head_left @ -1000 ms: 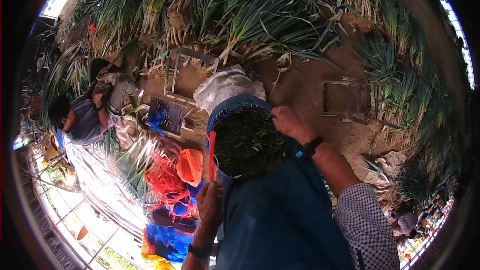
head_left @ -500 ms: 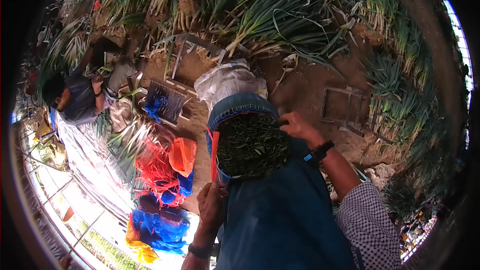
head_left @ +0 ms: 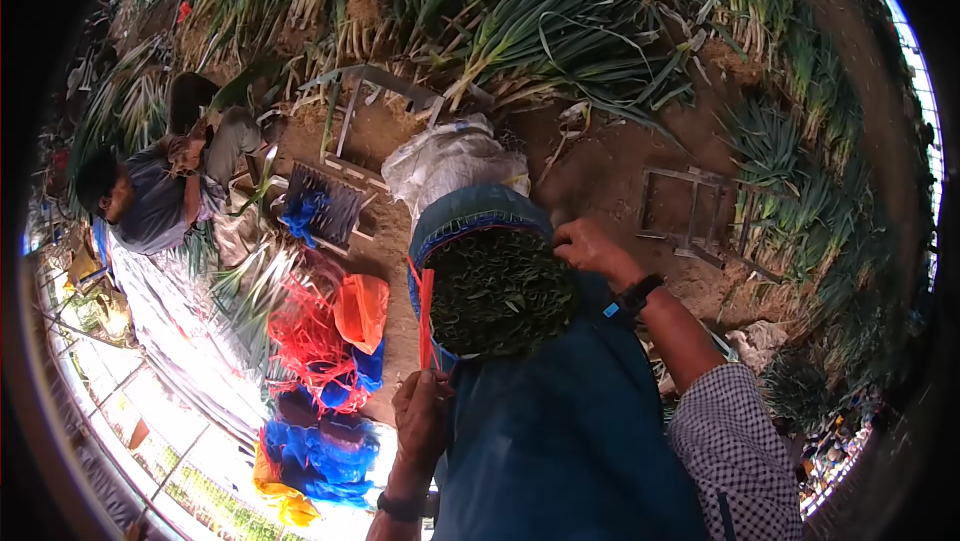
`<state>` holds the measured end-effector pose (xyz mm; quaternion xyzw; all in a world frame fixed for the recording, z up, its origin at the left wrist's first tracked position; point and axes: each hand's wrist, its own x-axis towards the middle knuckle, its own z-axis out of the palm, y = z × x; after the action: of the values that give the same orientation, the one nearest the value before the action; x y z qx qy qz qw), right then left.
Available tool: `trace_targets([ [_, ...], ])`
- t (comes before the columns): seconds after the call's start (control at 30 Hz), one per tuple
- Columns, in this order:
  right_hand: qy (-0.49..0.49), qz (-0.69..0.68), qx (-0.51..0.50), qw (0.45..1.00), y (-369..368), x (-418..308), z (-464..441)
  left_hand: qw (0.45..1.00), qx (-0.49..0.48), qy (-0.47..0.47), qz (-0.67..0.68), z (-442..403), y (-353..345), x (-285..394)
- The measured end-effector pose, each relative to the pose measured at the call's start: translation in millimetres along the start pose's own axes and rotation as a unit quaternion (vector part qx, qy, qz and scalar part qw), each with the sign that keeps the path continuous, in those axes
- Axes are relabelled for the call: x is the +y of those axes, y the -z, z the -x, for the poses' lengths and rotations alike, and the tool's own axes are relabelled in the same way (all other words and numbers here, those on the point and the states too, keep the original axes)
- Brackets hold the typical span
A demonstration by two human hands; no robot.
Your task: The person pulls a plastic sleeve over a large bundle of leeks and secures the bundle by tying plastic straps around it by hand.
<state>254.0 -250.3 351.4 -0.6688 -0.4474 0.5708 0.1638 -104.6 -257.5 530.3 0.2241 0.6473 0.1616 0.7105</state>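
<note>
Although the sack (head_left: 482,203) is filled to its mouth with greens (head_left: 500,291), closing has not been done: the leaves are left uncovered, and no tie is seen drawn around the rim. It is placed in front of the body, between the two hands, open end facing up. A red strip (head_left: 426,316) is pinched at its lower end by the left hand (head_left: 422,406); its upper part lies along the left side of the rim, with no knot to be seen. The fingers of the right hand (head_left: 592,247) are curled at the opposite edge; whether the rim is gripped or only touched cannot be told. Filling judged done, fastening not begun or barely so. Off to the left, a tangle of red strips (head_left: 310,336) is heaped beside an orange bag (head_left: 361,311). Long green stalks (head_left: 575,36) are laid in quantity on the ground (head_left: 600,176), unwrapped.
</note>
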Motion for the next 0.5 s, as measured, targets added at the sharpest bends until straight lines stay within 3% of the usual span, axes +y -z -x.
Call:
trace_targets([
  [0.07,0.11,0.085,0.072,0.988,-22,29,-10,1.0,0.004,0.0,0.016,2,-6,1],
  [0.17,-0.016,0.151,0.188,0.97,-47,18,-10,1.0,0.014,0.007,0.025,5,-9,3],
  [0.27,0.013,0.034,0.225,0.974,-48,34,-10,1.0,0.017,-0.01,-0.003,5,-2,-3],
  [0.37,-0.008,-0.169,0.121,0.978,-32,31,4,1.0,0.018,-0.012,0.003,0,0,-12],
  [0.5,-0.058,-0.164,0.1,0.98,-28,-8,30,0.995,0.027,-0.016,0.093,-2,-9,-16],
])
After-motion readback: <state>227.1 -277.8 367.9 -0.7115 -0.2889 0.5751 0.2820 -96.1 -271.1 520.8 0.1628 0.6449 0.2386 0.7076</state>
